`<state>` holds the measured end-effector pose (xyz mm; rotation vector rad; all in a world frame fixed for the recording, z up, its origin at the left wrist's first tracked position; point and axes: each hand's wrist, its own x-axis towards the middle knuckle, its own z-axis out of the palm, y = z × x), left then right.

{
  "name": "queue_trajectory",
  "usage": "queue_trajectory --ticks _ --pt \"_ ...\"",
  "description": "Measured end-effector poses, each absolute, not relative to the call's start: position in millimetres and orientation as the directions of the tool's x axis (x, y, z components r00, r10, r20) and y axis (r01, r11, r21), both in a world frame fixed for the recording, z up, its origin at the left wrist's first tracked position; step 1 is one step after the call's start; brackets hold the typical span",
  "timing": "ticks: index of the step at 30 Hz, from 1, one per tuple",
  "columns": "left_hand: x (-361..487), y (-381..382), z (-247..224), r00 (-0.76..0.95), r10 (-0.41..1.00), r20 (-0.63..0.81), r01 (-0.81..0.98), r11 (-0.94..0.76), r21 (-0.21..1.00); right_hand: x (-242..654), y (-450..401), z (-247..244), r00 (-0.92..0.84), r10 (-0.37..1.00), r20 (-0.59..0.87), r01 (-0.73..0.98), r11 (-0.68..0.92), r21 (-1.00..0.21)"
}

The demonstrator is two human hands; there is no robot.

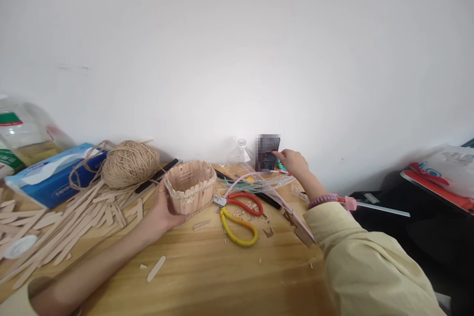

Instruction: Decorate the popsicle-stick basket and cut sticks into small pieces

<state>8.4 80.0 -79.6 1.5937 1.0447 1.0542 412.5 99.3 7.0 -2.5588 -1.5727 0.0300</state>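
Note:
A small wooden basket (190,197) made of stick pieces, with a beaded strand round its upper part, is held by my left hand (165,215), whose fingers wrap its left side and base. At the back, my right hand (292,162) reaches to a dark phone (269,153) propped near the wall; one finger is at its right edge. Whether this hand grips anything is unclear. Scissors with red and yellow handles (239,242) lie beside the basket. Behind them are clear bead strands (255,185).
A twine ball (129,164) and a blue tissue pack (61,175) stand at the left, behind many loose wooden sticks (74,222). A clear bottle (240,158) is near the wall. Wood scraps lie about the scissors. A plastic bag (450,170) is far right.

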Motion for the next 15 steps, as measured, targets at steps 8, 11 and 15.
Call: queue_trajectory --ticks 8,11,15 --pt "7.4 80.6 -78.0 0.283 0.946 0.157 0.147 -0.205 0.968 403.1 102.4 -17.1 0.405 0.914 -0.038 0.909 -0.407 -0.092" --pt "7.5 80.8 -78.2 0.289 0.945 0.153 0.143 -0.2 0.969 402.6 104.7 -21.9 0.405 0.914 -0.028 0.911 -0.406 -0.075" --pt "7.4 81.0 -78.9 0.294 0.944 0.147 0.14 -0.195 0.971 403.8 105.6 -25.1 0.403 0.915 -0.014 0.913 -0.403 -0.063"
